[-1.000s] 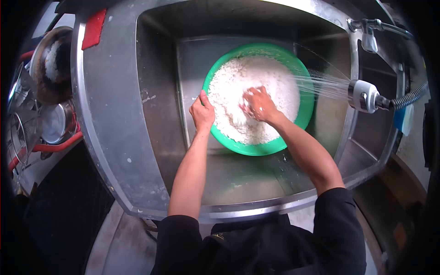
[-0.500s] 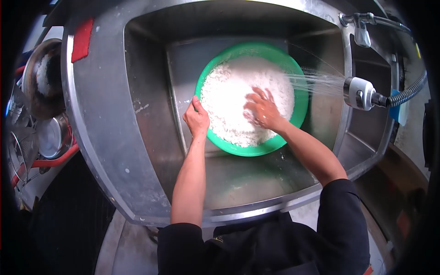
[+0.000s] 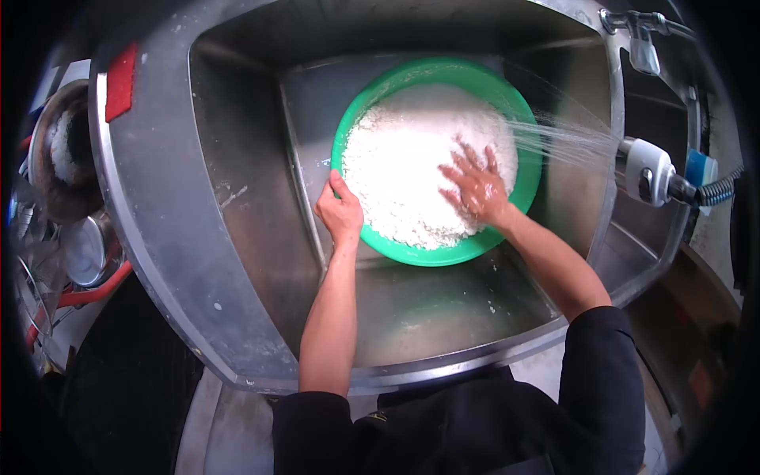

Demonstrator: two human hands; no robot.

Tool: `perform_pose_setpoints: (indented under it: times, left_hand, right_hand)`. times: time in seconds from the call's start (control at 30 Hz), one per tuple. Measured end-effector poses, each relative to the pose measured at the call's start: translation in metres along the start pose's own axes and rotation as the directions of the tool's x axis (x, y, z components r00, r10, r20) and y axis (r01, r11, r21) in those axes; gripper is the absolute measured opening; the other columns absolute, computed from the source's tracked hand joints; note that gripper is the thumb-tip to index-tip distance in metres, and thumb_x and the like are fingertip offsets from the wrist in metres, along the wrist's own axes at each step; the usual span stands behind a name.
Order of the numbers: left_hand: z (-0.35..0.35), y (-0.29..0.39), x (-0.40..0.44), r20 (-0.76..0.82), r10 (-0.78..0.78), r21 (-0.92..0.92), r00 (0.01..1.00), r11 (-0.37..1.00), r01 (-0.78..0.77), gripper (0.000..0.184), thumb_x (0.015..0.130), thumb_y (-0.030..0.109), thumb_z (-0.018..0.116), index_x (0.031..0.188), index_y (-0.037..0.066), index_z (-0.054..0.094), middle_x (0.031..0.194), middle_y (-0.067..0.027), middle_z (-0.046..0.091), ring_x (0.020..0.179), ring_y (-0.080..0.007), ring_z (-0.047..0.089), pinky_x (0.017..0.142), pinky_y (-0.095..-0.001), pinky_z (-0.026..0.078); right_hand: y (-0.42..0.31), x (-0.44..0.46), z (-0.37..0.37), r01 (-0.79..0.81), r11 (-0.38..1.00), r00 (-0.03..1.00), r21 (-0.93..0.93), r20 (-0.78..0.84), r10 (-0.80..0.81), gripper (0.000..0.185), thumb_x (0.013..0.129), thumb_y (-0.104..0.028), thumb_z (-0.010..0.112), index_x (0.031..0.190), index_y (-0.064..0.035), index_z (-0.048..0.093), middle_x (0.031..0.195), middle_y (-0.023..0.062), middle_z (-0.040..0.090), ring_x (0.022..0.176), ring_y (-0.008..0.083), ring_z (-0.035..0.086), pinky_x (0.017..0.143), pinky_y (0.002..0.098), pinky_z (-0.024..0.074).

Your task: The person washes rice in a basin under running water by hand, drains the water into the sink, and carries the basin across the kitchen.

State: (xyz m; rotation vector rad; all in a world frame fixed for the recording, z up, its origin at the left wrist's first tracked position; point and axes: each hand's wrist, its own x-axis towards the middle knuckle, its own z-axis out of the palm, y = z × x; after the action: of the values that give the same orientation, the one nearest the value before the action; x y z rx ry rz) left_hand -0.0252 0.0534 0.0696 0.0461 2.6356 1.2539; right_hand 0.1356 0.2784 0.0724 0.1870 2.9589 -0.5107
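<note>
A green basin (image 3: 427, 256) full of white grains that look like rice (image 3: 396, 170) sits in the metal sink. My left hand (image 3: 340, 212) is closed on the basin's left rim, thumb on top and fingers mostly hidden behind the wall. On the right side of the grains lies my right hand (image 3: 477, 188), wet, palm down with its fingers spread. Water (image 3: 566, 138) shoots leftward from a white spray head (image 3: 647, 170) into the basin. Glare washes out the middle of the grains.
The steel sink (image 3: 412, 324) surrounds the basin. A faucet fitting (image 3: 643, 51) stands at upper right, and a hose (image 3: 720, 188) runs from the spray head. A red patch (image 3: 121, 83) marks the left ledge. Pans (image 3: 63, 150) and a metal pot (image 3: 83, 252) crowd the far left.
My right hand has shifted a little to the right over the grains, and its fingers now show more spread. My left hand keeps its grip on the rim. The view has shifted slightly.
</note>
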Motion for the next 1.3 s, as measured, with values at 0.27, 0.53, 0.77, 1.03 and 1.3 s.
perform_pose_setpoints:
  times: [0.27,0.53,0.77,1.03,1.3]
  left_hand:
    - [0.008,-0.005,0.004,-0.011,0.085,-0.076,0.996,0.993,-0.086,0.037,0.1,0.027,0.047,0.091,-0.004,0.065,0.073,-0.0217,0.066,0.069,-0.0403,0.064,0.062,-0.0428,0.047]
    - [0.011,-0.015,-0.004,0.045,0.011,-0.13,0.999,0.991,-0.005,0.037,0.101,0.026,0.046,0.092,-0.004,0.064,0.073,-0.0222,0.065,0.07,-0.0404,0.064,0.064,-0.0439,0.047]
    - [0.011,-0.014,-0.006,0.046,0.028,-0.111,0.999,0.994,-0.022,0.038,0.101,0.027,0.045,0.091,-0.004,0.064,0.074,-0.0216,0.065,0.07,-0.0393,0.063,0.064,-0.0431,0.047]
    - [0.015,-0.011,-0.011,-0.01,0.036,-0.059,0.999,0.998,-0.036,0.038,0.101,0.026,0.044,0.089,-0.005,0.062,0.072,-0.0215,0.064,0.066,-0.0401,0.061,0.062,-0.0435,0.045]
    - [0.016,-0.009,-0.009,0.006,0.009,-0.029,1.0,1.0,-0.008,0.038,0.101,0.024,0.043,0.088,-0.006,0.061,0.071,-0.0227,0.063,0.066,-0.0412,0.06,0.061,-0.0453,0.044]
  right_hand:
    - [-0.035,0.091,0.063,-0.432,0.852,0.88,0.295,0.348,0.325,0.062,0.095,-0.046,0.042,0.133,0.0026,0.049,0.142,0.0242,0.042,0.14,0.0381,0.028,0.116,0.0571,0.0051]
    - [0.034,0.083,0.026,-0.18,0.954,0.417,-0.239,0.86,0.294,0.052,0.091,-0.044,0.052,0.131,-0.0108,0.054,0.121,0.0177,0.06,0.111,0.029,0.059,0.104,0.0599,0.0336]
    - [-0.02,0.032,0.03,-0.082,0.996,0.941,0.019,0.33,0.071,0.058,0.095,-0.05,0.043,0.14,-0.014,0.043,0.141,0.0178,0.045,0.125,0.0286,0.05,0.11,0.0599,0.0266]
    - [0.024,0.094,0.115,-0.375,0.923,0.72,0.089,0.655,0.229,0.046,0.097,-0.042,0.042,0.13,-0.0118,0.054,0.133,0.0133,0.054,0.121,0.0284,0.053,0.109,0.0474,0.0328]
    - [0.056,0.046,0.022,-0.065,0.989,0.597,-0.134,0.789,0.146,0.045,0.095,-0.046,0.045,0.113,-0.0105,0.066,0.106,0.0091,0.069,0.102,0.0249,0.064,0.098,0.0401,0.0462]
